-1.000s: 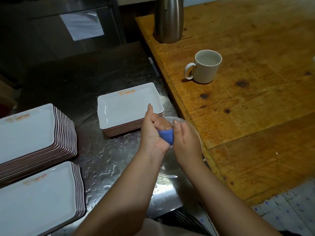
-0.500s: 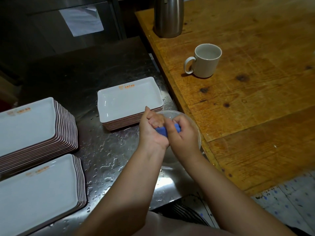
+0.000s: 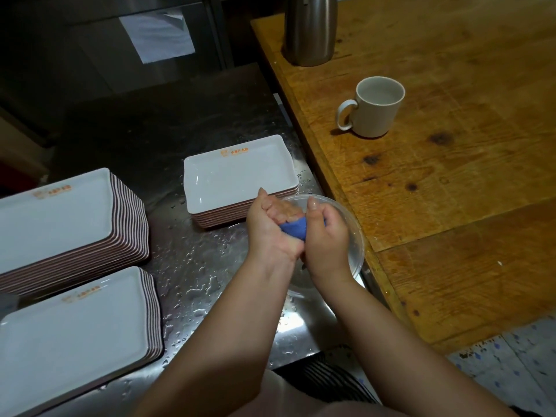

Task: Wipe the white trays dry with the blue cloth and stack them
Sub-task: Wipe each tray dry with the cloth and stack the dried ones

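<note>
Both hands clenched on the blue cloth [image 3: 294,230], held over a clear round bowl [image 3: 355,236]. Left hand [image 3: 267,227]: fingers curled round the cloth's far end, thumb up. Right hand [image 3: 326,236]: fingers wrapped round the near-right end, thumb tip raised. Cloth is bunched into a short roll; only a small blue wedge shows between the two palms. Its long axis runs roughly left to right, from one fist into the other. Most of the cloth is hidden, so its full length cannot be told.

Bowl: transparent, thin rim, sits on the steel bench [image 3: 192,266] at its right edge, directly under the hands. Bench surface is metal, reflective, beaded with water drops.

Trays: white, rectangular, shallow raised rims, orange print near one short edge, brown undersides showing as stripes in the stacks. Small stack [image 3: 237,176] just beyond the left hand, long axis left to right. Tall stack [image 3: 60,218] at far left; a second stack [image 3: 72,332] nearer the person, just beside it.

Right of the bench: a wooden table [image 3: 451,182], worn planks with dark knots. On it stand a pale mug [image 3: 376,109], handle pointing left, and a brushed metal flask [image 3: 310,31] behind it.
</note>
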